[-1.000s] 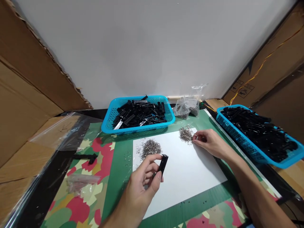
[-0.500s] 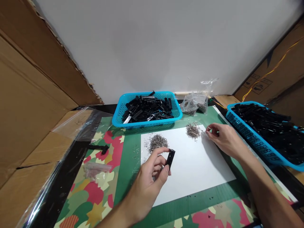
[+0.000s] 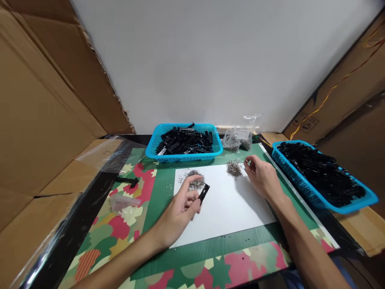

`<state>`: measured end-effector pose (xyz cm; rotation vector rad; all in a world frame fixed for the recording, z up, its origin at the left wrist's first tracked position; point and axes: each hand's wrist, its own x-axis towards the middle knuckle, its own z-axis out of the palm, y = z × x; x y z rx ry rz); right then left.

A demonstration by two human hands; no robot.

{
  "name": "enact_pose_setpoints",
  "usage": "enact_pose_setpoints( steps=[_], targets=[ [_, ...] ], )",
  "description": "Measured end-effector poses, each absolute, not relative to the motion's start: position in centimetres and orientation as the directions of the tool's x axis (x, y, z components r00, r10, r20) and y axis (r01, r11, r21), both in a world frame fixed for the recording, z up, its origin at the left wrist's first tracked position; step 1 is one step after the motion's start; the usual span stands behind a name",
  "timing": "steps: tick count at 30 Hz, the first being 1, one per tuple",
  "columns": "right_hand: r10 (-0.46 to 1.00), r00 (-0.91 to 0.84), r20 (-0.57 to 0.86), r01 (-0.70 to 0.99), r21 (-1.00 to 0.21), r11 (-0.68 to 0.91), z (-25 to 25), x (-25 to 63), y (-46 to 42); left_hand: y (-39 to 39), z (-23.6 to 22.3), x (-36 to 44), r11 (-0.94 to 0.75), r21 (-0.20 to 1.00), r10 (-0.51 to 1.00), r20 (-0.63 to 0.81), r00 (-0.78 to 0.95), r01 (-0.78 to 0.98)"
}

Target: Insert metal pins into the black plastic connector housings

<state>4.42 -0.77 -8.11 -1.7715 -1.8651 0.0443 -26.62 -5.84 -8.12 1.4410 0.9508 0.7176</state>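
Held between the thumb and fingers of my left hand (image 3: 183,206) is a small oblong black plastic part (image 3: 204,193), tilted, with slots in its face. My left index finger is raised off it. My right hand (image 3: 261,174) is pinched, thumb against index finger, just right of a pile of tiny metal pieces (image 3: 234,168); what lies between those fingertips is too small to make out. A second pile of small metal pieces (image 3: 194,180) sits behind my left hand, partly covered by its fingers. Both piles rest on a white sheet (image 3: 234,208).
A blue basket (image 3: 184,158) of black parts stands at the back; another blue basket (image 3: 319,200) is on the right. Clear bags (image 3: 237,139) of metal pieces lie between them. At left are a lone black part (image 3: 129,181) and a small plastic bag (image 3: 123,202). Cardboard (image 3: 45,112) walls the left side.
The view has shifted, so the table appears farther left and smaller. In my left hand the black part has turned to a more slanted angle, index finger lifted off. My right hand stays pinched beside the right pile.
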Motion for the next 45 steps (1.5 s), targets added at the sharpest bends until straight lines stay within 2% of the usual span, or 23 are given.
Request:
enact_pose_setpoints(
  steps=[5, 7, 10, 12, 15, 18, 22, 25, 28, 30, 41, 45],
  targets=[
    [0.968, -0.094, 0.234, 0.925, -0.34, 0.172, -8.0, 4.0, -0.7, -5.1, -8.3, -26.2, -0.031, 0.991, 0.858, -0.042, 0.513, 0.133],
    [0.958, -0.147, 0.245, 0.888, -0.393, 0.237, -8.2, 3.9, -0.6, -4.9, -8.4, -26.3, -0.039, 0.995, 0.858, -0.015, 0.513, 0.093],
    [0.925, -0.167, 0.341, 0.795, -0.508, 0.331, -8.6, 3.0, -0.7, -4.9, -8.3, -26.6, 0.053, 0.998, 0.844, -0.034, 0.536, -0.021],
    [0.902, -0.209, 0.378, 0.685, -0.601, 0.411, -8.8, 1.6, -1.0, -5.0, -8.0, -26.6, 0.08, 0.992, 0.845, -0.018, 0.534, -0.093],
    [0.888, -0.229, 0.399, 0.387, -0.8, 0.459, -8.6, -1.4, -1.6, -4.7, -7.4, -26.1, 0.018, 0.982, 0.888, 0.071, 0.454, -0.189],
    [0.911, -0.267, 0.316, 0.102, -0.93, 0.353, -8.6, -4.7, -1.7, -3.7, -7.4, -25.2, -0.027, 0.973, 0.907, 0.12, 0.403, -0.23],
    [0.928, -0.311, 0.204, -0.085, -0.979, 0.187, -10.3, -7.1, -1.5, -2.9, -8.7, -24.1, -0.088, 0.992, 0.958, 0.109, 0.265, -0.091],
    [0.928, -0.332, 0.171, -0.098, -0.984, 0.146, -12.0, -6.8, -1.6, -3.8, -9.6, -23.4, -0.185, 0.979, 0.955, 0.159, 0.252, 0.082],
    [0.923, -0.347, 0.164, -0.104, -0.985, 0.136, -12.5, -6.0, -2.1, -4.9, -9.7, -23.1, -0.342, 0.904, 0.921, 0.27, 0.281, 0.255],
    [0.915, -0.377, 0.146, -0.119, -0.987, 0.109, -12.1, -5.6, -2.4, -5.0, -9.6, -22.9, -0.391, 0.861, 0.909, 0.305, 0.284, 0.325],
    [0.848, -0.526, 0.06, -0.19, -0.981, -0.049, -10.7, -4.2, -1.5, -3.1, -10.0, -22.5, -0.4, 0.83, 0.901, 0.28, 0.331, 0.389],
    [0.87, -0.493, 0.031, -0.207, -0.975, -0.082, -10.6, -4.4, -1.1, -2.9, -10.0, -22.9, -0.37, 0.849, 0.913, 0.257, 0.315, 0.378]
  ],
)
